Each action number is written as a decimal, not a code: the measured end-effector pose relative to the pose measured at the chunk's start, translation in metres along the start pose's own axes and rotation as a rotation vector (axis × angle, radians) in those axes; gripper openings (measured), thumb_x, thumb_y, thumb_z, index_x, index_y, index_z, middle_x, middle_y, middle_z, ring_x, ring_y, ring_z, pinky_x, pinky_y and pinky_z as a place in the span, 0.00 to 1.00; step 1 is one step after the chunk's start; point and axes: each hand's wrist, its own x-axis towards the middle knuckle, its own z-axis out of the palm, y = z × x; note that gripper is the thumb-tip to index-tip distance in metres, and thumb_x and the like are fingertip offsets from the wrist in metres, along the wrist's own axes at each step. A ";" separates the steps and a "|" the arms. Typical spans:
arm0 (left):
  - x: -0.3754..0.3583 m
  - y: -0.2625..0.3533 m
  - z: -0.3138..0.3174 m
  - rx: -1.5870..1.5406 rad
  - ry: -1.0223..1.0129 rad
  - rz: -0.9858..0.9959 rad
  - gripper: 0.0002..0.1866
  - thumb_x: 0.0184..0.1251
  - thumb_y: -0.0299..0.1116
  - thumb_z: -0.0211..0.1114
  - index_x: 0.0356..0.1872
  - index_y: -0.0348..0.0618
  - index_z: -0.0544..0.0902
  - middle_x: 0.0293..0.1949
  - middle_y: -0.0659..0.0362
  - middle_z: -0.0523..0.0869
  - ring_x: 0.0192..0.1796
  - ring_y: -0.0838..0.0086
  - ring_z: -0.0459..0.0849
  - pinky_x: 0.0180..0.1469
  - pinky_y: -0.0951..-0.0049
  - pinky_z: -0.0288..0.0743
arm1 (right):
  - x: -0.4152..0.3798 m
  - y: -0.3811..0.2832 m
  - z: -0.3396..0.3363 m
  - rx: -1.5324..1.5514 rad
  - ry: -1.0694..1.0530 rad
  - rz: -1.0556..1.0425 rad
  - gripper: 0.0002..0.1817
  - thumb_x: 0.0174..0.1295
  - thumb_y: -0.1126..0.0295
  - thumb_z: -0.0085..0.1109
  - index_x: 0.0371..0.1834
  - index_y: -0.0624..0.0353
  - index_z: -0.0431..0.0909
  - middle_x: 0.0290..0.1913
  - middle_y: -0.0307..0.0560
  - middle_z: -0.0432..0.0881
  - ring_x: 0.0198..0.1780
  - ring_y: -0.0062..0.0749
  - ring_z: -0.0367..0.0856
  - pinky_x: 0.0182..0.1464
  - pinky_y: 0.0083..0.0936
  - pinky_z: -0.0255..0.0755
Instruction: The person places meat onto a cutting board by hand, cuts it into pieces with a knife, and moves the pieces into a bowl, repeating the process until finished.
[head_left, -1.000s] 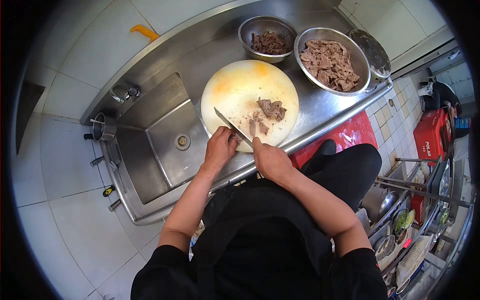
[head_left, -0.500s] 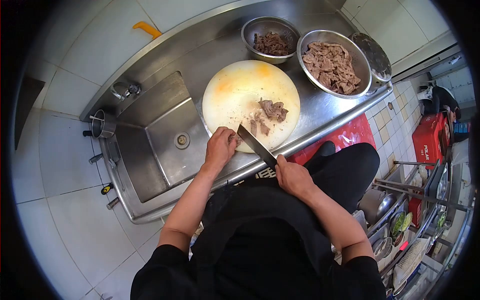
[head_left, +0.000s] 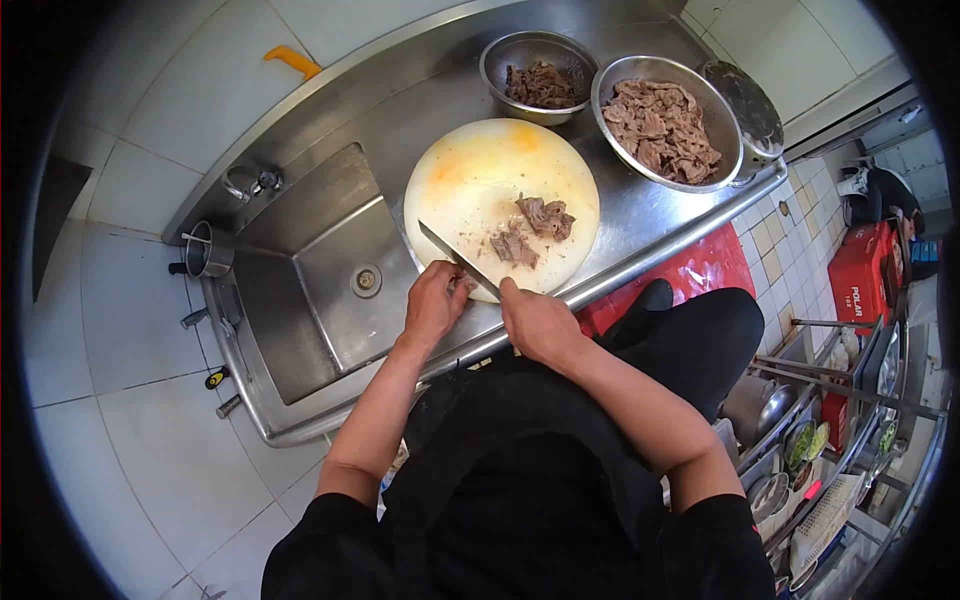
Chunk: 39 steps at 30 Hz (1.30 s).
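A round white cutting board (head_left: 470, 175) lies on the steel counter. At its near-left edge my left hand (head_left: 436, 300) has its fingers curled on a small piece of cooked meat, mostly hidden under them. My right hand (head_left: 542, 325) is closed round the handle of a knife (head_left: 462, 262). The blade points up and left, close beside my left fingertips. Cut meat pieces (head_left: 514, 246) lie just beyond the knife, and a larger clump of meat (head_left: 546, 217) sits farther right on the board.
Behind the board stand a steel colander (head_left: 497, 82) of darker meat and a larger steel bowl (head_left: 605, 110) of meat slices. A sink basin (head_left: 310, 345) with a tap (head_left: 255, 182) is on the left. An orange-handled tool (head_left: 292, 60) is against the wall.
The knife and my right hand have moved left, bringing the blade against my left fingers. The small meat pieces on the board now lie gathered closer together.
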 end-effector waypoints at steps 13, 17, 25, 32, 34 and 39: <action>0.002 -0.005 0.004 0.018 0.046 0.047 0.08 0.62 0.26 0.72 0.42 0.37 0.87 0.43 0.50 0.89 0.48 0.53 0.89 0.52 0.60 0.84 | -0.046 0.022 -0.008 -0.133 -0.115 0.038 0.07 0.75 0.69 0.48 0.49 0.61 0.70 0.31 0.62 0.87 0.37 0.58 0.90 0.41 0.54 0.83; 0.002 0.001 0.005 -0.013 0.046 0.032 0.09 0.63 0.28 0.71 0.43 0.36 0.87 0.43 0.48 0.88 0.47 0.51 0.88 0.52 0.58 0.83 | -0.060 0.032 -0.020 -0.087 -0.074 0.126 0.08 0.76 0.68 0.49 0.48 0.62 0.70 0.30 0.63 0.86 0.36 0.62 0.89 0.40 0.58 0.81; 0.012 0.012 0.014 -0.143 0.037 0.047 0.10 0.67 0.28 0.70 0.46 0.38 0.87 0.45 0.50 0.89 0.49 0.51 0.88 0.54 0.58 0.83 | -0.043 0.018 -0.026 0.012 0.045 0.161 0.09 0.77 0.67 0.50 0.48 0.63 0.69 0.31 0.65 0.85 0.37 0.66 0.87 0.42 0.61 0.78; 0.006 0.005 0.005 0.001 -0.024 0.208 0.08 0.65 0.27 0.70 0.43 0.40 0.89 0.46 0.51 0.89 0.51 0.53 0.86 0.57 0.56 0.80 | -0.006 0.004 -0.009 -0.061 -0.046 0.089 0.09 0.76 0.68 0.49 0.49 0.62 0.69 0.33 0.65 0.87 0.39 0.63 0.89 0.43 0.58 0.81; 0.008 0.004 0.009 0.046 -0.015 0.211 0.07 0.63 0.28 0.71 0.42 0.40 0.89 0.44 0.52 0.89 0.51 0.53 0.85 0.57 0.56 0.79 | -0.004 0.005 -0.008 -0.090 -0.072 0.093 0.08 0.75 0.68 0.49 0.49 0.62 0.69 0.33 0.65 0.88 0.39 0.63 0.90 0.44 0.57 0.82; 0.009 0.001 0.013 0.058 0.003 0.198 0.07 0.62 0.28 0.72 0.41 0.39 0.89 0.43 0.51 0.89 0.50 0.53 0.86 0.55 0.56 0.79 | -0.032 0.024 -0.011 -0.125 -0.138 0.118 0.08 0.76 0.68 0.49 0.49 0.62 0.69 0.33 0.64 0.88 0.39 0.60 0.90 0.43 0.56 0.82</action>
